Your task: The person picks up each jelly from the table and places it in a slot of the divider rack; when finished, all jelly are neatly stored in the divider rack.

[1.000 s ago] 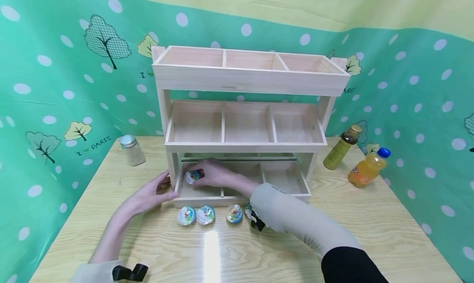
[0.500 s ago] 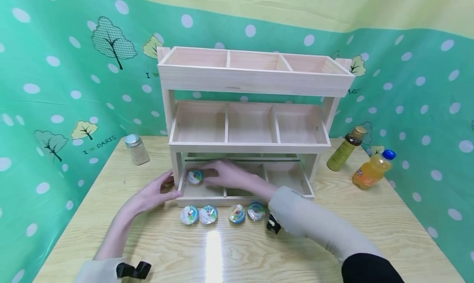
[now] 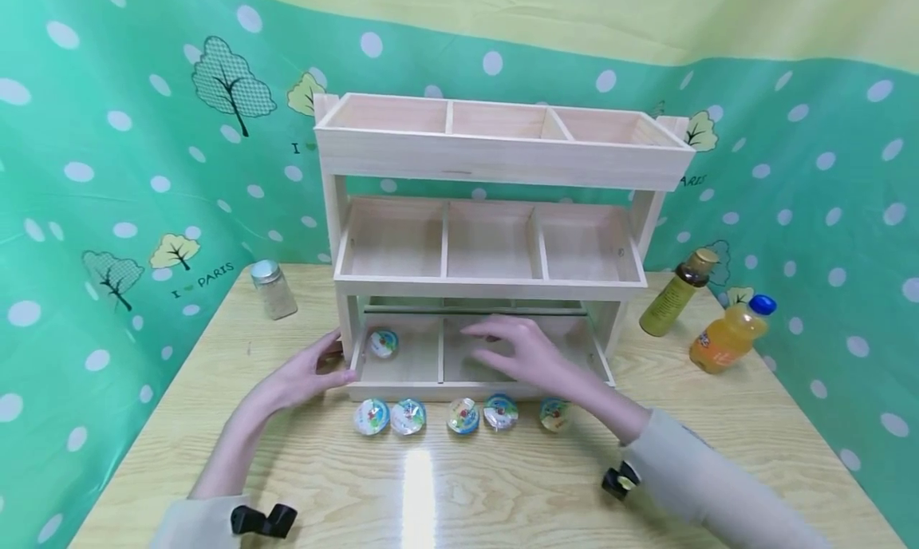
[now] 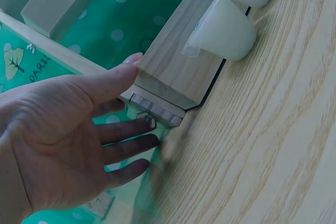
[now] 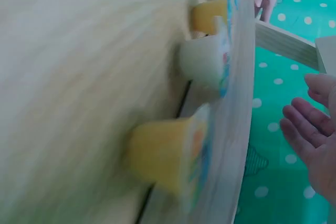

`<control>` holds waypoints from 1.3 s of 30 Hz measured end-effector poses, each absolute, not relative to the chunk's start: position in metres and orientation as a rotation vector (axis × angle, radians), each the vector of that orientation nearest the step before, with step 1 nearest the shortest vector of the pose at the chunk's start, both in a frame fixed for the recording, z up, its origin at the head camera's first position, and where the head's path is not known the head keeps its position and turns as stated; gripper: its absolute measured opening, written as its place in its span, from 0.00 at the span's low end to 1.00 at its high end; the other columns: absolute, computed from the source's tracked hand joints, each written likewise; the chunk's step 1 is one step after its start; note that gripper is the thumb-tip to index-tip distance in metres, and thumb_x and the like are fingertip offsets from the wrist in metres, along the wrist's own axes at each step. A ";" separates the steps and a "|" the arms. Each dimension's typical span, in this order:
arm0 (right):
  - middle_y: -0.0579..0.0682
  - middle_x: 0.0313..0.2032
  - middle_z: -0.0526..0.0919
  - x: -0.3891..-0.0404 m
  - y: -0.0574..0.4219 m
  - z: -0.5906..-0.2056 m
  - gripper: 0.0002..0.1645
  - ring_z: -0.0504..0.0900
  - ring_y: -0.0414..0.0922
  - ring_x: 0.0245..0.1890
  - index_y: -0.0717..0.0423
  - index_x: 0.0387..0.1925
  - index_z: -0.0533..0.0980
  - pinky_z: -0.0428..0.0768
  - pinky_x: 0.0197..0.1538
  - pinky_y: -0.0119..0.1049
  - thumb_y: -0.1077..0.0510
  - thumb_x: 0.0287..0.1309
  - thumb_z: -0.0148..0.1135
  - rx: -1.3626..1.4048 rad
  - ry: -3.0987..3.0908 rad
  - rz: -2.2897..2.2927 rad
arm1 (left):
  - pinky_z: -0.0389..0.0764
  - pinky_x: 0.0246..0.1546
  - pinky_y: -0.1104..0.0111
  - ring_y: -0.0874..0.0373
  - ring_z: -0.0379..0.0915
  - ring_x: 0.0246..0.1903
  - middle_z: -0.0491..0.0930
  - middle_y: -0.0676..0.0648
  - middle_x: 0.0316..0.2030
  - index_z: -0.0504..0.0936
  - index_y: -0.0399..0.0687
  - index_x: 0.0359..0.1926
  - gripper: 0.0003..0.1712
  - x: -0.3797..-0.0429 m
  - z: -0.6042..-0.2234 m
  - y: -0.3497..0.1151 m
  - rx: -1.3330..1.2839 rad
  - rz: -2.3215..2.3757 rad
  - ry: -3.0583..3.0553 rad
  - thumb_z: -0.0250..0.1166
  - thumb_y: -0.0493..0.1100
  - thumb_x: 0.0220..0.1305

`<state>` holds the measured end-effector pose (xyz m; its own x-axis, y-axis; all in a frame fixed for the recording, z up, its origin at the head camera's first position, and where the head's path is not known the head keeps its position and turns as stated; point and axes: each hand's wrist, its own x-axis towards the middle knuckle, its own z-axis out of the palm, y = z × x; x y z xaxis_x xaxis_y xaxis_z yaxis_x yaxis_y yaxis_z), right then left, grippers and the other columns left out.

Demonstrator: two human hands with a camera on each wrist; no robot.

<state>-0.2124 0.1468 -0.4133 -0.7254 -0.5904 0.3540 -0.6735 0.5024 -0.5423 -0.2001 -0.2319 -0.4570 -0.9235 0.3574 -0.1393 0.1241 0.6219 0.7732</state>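
Observation:
A three-tier wooden shelf (image 3: 495, 286) stands on the table, its trays split into compartments. One small jelly cup (image 3: 384, 343) with a printed lid sits in the bottom tray's left compartment. My left hand (image 3: 305, 376) is at the bottom tray's left front corner, thumb touching the wood and fingers loosely extended beside it. Over the middle of the bottom tray, my right hand (image 3: 527, 353) hangs with relaxed fingers and holds nothing. Several jelly cups line the table before the shelf, among them a white cup (image 4: 228, 30) and a yellow cup (image 5: 163, 153).
A jar with a light blue lid (image 3: 274, 290) stands left of the shelf. To the right are a green bottle with a gold cap (image 3: 675, 294) and an orange drink bottle (image 3: 728, 337). A dotted green cloth (image 3: 826, 214) surrounds the table (image 3: 323, 469).
My right hand has let go of the jelly cup in the left compartment and moved right, over the middle. The left hand stays at the shelf corner. The head view has shifted slightly.

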 end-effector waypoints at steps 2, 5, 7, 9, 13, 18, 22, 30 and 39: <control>0.54 0.53 0.89 -0.204 0.160 -0.415 0.21 0.89 0.52 0.50 0.57 0.55 0.83 0.89 0.53 0.49 0.62 0.60 0.72 1.101 -2.563 1.069 | 0.63 0.71 0.31 0.25 0.59 0.72 0.62 0.24 0.73 0.45 0.36 0.81 0.54 -0.201 -0.456 -0.232 0.389 1.190 2.568 0.67 0.52 0.70; 0.54 0.50 0.90 -0.193 0.177 -0.419 0.20 0.89 0.50 0.46 0.58 0.53 0.83 0.89 0.51 0.46 0.64 0.58 0.73 1.100 -2.493 1.095 | 0.63 0.71 0.32 0.25 0.59 0.73 0.61 0.24 0.73 0.45 0.37 0.82 0.53 -0.201 -0.455 -0.231 0.399 1.198 2.557 0.66 0.52 0.71; 0.53 0.48 0.90 -0.186 0.188 -0.423 0.21 0.89 0.48 0.45 0.58 0.53 0.84 0.90 0.49 0.44 0.66 0.57 0.73 1.096 -2.457 1.100 | 0.63 0.71 0.32 0.26 0.59 0.73 0.61 0.24 0.73 0.45 0.37 0.82 0.53 -0.202 -0.455 -0.230 0.407 1.204 2.552 0.66 0.52 0.71; 0.51 0.46 0.90 -0.179 0.199 -0.428 0.21 0.89 0.46 0.43 0.57 0.52 0.84 0.90 0.49 0.41 0.66 0.55 0.74 1.090 -2.435 1.090 | 0.64 0.71 0.33 0.26 0.59 0.73 0.62 0.24 0.73 0.45 0.37 0.82 0.53 -0.202 -0.456 -0.230 0.414 1.207 2.549 0.66 0.52 0.71; 0.51 0.44 0.91 -0.168 0.217 -0.439 0.23 0.88 0.44 0.41 0.57 0.51 0.84 0.90 0.47 0.38 0.69 0.51 0.76 1.115 -2.399 1.062 | 0.64 0.72 0.33 0.26 0.59 0.73 0.62 0.24 0.73 0.45 0.36 0.81 0.53 -0.202 -0.457 -0.229 0.408 1.217 2.548 0.66 0.51 0.71; 0.47 0.44 0.91 -0.156 0.236 -0.447 0.24 0.88 0.41 0.43 0.53 0.49 0.85 0.85 0.51 0.26 0.67 0.48 0.78 1.107 -2.443 0.955 | 0.63 0.72 0.33 0.26 0.59 0.73 0.62 0.24 0.73 0.45 0.36 0.81 0.52 -0.201 -0.457 -0.230 0.413 1.241 2.536 0.66 0.50 0.71; 0.43 0.44 0.91 -0.148 0.246 -0.448 0.23 0.88 0.40 0.44 0.51 0.47 0.86 0.84 0.52 0.23 0.64 0.46 0.80 1.073 -2.492 0.856 | 0.64 0.72 0.33 0.25 0.59 0.73 0.61 0.24 0.73 0.45 0.36 0.81 0.52 -0.202 -0.458 -0.231 0.421 1.244 2.535 0.66 0.50 0.71; 0.44 0.45 0.91 -0.144 0.256 -0.452 0.27 0.90 0.43 0.44 0.50 0.49 0.86 0.90 0.48 0.39 0.56 0.41 0.83 1.077 -2.503 0.661 | 0.64 0.72 0.33 0.25 0.59 0.72 0.62 0.24 0.73 0.45 0.35 0.81 0.52 -0.202 -0.457 -0.234 0.422 1.241 2.541 0.66 0.49 0.71; 0.43 0.45 0.92 -0.144 0.255 -0.460 0.32 0.90 0.42 0.42 0.50 0.49 0.86 0.91 0.46 0.39 0.50 0.38 0.85 1.103 -2.497 0.538 | 0.63 0.72 0.33 0.25 0.59 0.73 0.61 0.23 0.73 0.45 0.35 0.81 0.52 -0.200 -0.459 -0.234 0.414 1.240 2.545 0.66 0.50 0.71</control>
<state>-0.1444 0.2552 -0.4603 -0.6320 -0.6210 0.4636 -0.7568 0.6233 -0.1967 -0.2003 -0.2343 -0.4591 -0.9198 0.3725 -0.1231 0.1325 0.5904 0.7962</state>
